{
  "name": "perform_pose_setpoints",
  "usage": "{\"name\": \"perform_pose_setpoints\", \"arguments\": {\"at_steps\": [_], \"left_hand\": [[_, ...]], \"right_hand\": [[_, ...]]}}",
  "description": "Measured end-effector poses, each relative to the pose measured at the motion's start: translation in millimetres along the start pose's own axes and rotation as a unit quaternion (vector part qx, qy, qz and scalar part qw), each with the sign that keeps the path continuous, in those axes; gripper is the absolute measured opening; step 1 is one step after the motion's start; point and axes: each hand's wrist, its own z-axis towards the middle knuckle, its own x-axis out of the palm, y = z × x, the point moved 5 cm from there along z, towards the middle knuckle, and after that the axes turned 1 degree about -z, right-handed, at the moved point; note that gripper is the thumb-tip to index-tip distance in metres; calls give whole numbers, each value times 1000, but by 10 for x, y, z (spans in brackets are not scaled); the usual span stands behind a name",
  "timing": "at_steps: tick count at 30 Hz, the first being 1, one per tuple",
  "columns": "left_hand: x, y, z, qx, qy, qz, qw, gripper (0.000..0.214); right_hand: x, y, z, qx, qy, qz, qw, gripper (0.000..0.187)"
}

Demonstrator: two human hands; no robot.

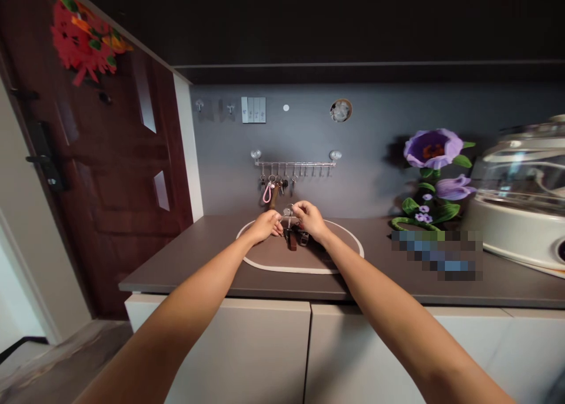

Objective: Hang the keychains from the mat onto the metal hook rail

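Both my arms reach forward over a brown counter (185,262). My left hand (266,225) and my right hand (309,219) meet above an oval brown mat (335,257) with a white rim. Their fingers are closed in a pinch on a bunch of keys (291,227) held between them; a metal ring shows at the top, and dark fobs and a brown strap hang down onto the mat. Behind the hands a metal hook rail (295,164) is fixed to the grey wall. More keys and a pink loop (266,193) hang from its left hooks.
A dark red door (110,174) with a black handle stands at the left. A purple flower ornament (435,177) sits at the back right of the counter, beside a white appliance with a clear lid (521,209). White cabinet doors (265,357) lie below the counter. Light switches (253,109) are on the wall.
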Motion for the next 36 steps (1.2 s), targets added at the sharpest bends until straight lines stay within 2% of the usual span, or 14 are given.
{"name": "perform_pose_setpoints", "arguments": {"at_steps": [4, 7, 10, 15, 22, 27, 36], "left_hand": [[-16, -21, 12, 30, -16, 57, 998, 20], [-60, -104, -10, 68, -51, 127, 988, 20], [-98, -193, -50, 107, -84, 228, 964, 21], [-98, -203, -69, 140, -88, 345, 924, 23], [-89, -152, -47, 143, -85, 387, 907, 25], [-92, -134, -31, 136, -85, 404, 901, 25], [-93, -116, -31, 113, -80, 415, 899, 27]], "right_hand": [[-16, -52, 15, 31, 0, 49, 998, 26], [-35, -79, 25, 43, -9, 63, 997, 25], [-56, -96, 28, 48, -26, 64, 996, 25], [-81, -135, 12, 80, -45, 108, 990, 27], [-205, -141, 106, 118, -89, 144, 979, 28], [-302, -81, 320, 122, -126, 158, 972, 22], [-387, 108, 727, 117, -181, 126, 968, 12]]}}
